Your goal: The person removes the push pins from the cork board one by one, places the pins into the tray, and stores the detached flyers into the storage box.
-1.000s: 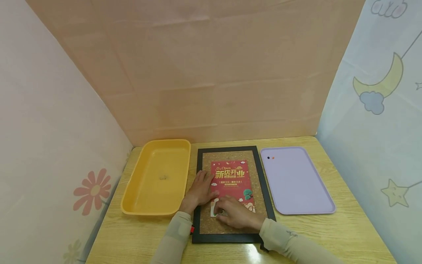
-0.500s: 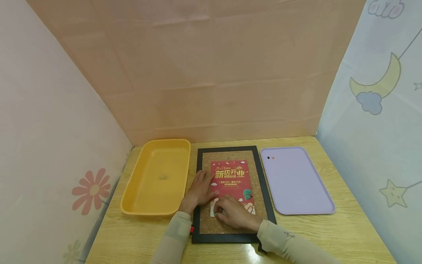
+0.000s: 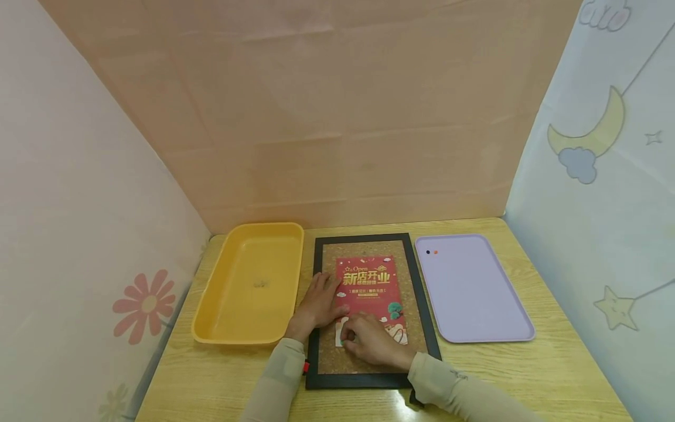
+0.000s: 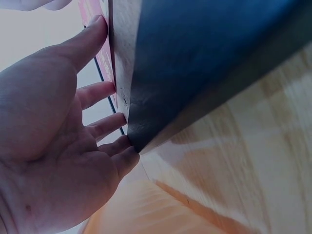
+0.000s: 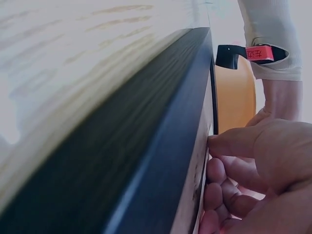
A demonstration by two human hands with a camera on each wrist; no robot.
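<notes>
A red poster (image 3: 369, 299) with gold lettering lies on a black-framed cork board (image 3: 353, 362). My left hand (image 3: 318, 302) rests along the poster's left side, fingers spread; in the left wrist view its fingertips touch the board's surface near the frame (image 4: 161, 73). At the poster's lower left corner, my right hand (image 3: 371, 341) has its fingers curled. Its thumb and index finger pinch at a small green pin (image 3: 341, 342), mostly hidden by the fingertips. In the right wrist view the thumb (image 5: 229, 141) meets the board.
A yellow tray (image 3: 203, 328) stands left of the board. To the right lies a shallow purple tray (image 3: 477, 293) with a small black piece (image 3: 428, 252) and an orange one (image 3: 435, 252). Fabric walls enclose the wooden table (image 3: 559, 363) at the back and sides.
The right wrist and forearm have shifted slightly left while the fingers stay at the poster's corner. My left hand, the poster and the board keep their places; the head view has turned slightly.
</notes>
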